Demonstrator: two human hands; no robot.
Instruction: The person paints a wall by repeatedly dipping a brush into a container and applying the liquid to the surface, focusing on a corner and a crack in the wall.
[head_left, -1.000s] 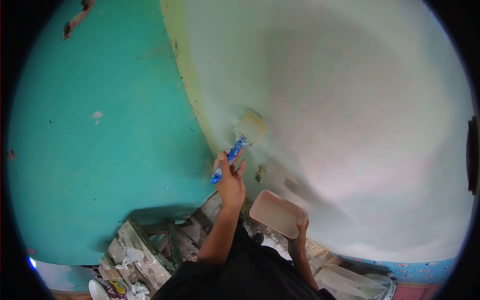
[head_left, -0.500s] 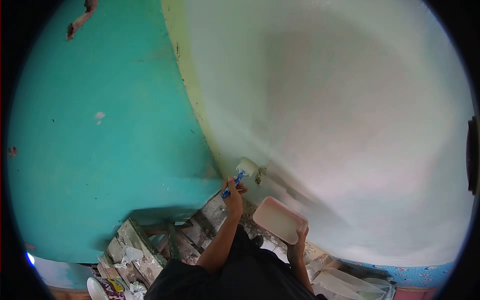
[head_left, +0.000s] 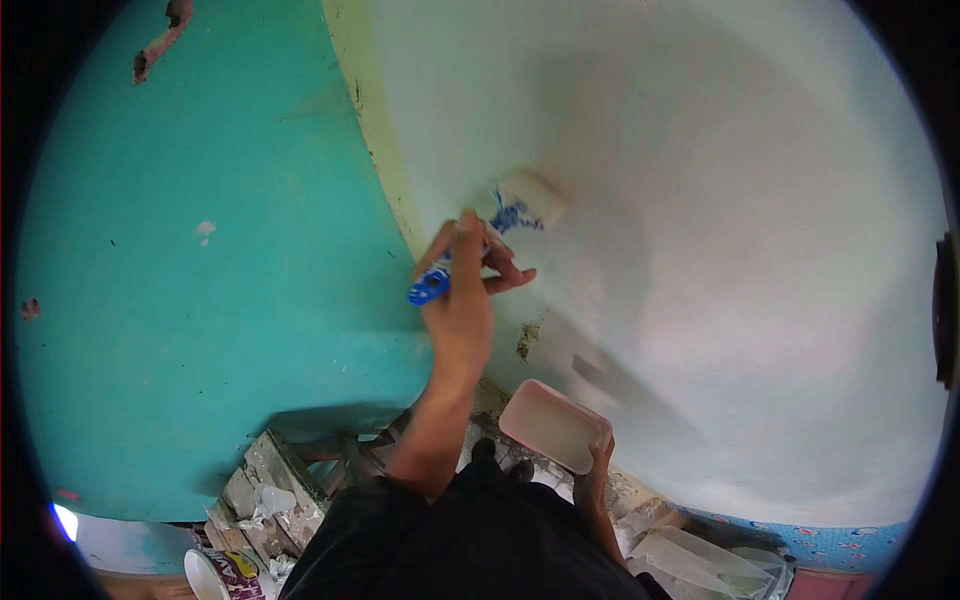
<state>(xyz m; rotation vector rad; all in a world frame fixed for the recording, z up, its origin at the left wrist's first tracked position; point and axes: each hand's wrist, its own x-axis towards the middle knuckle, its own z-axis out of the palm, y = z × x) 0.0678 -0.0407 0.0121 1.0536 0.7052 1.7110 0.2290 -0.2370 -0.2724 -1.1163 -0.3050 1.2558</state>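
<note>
Your left hand [head_left: 462, 318] grips the brush [head_left: 515, 214] handle, head at 1 o'clock, by the pale wall [head_left: 740, 250]. Right hand [head_left: 592, 480] holds the tray's [head_left: 575, 404] right end, 6 o'clock from brush head. Brush likely light, handle maybe paint-slick; tray may flex.

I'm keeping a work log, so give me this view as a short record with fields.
Left hand: grips a blue-handled brush
Brush head: blurred, in front of the pale wall; contact unclear
Right hand: holds a shallow tray with pale contents
Left side: teal wall, chipped in places
Lower left: white container beside worn wooden planks
</note>
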